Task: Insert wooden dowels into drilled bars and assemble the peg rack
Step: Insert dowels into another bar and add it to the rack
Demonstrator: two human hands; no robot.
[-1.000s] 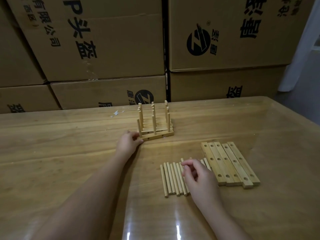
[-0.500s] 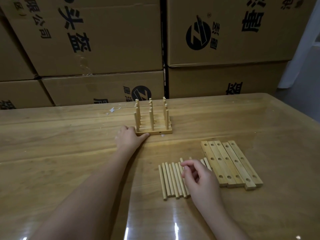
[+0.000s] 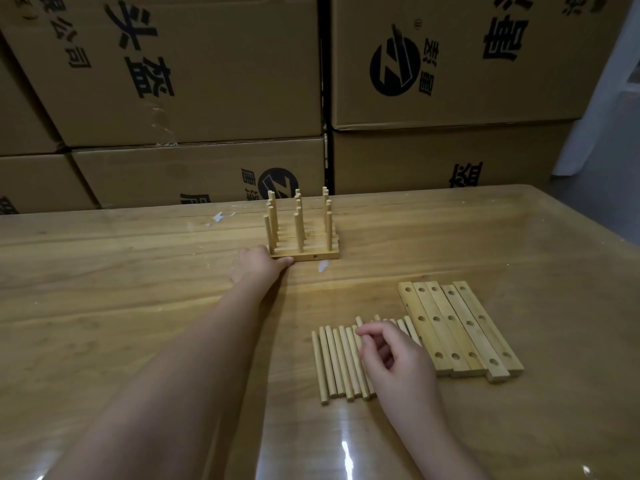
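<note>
Head view, forward-down over table [image 3: 104,306]

Dim, warm light; glare streaks on the glossy table [image 3: 346,459].

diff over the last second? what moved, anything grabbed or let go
The left hand turned the peg rack from skewed to square with the far edge of the table, nudging it slightly away. It still touches the rack's near-left corner. Nothing was picked up or released. Unchanged: the right hand, fingers curled over the loose dowels, and the drilled bars beside them.
</note>
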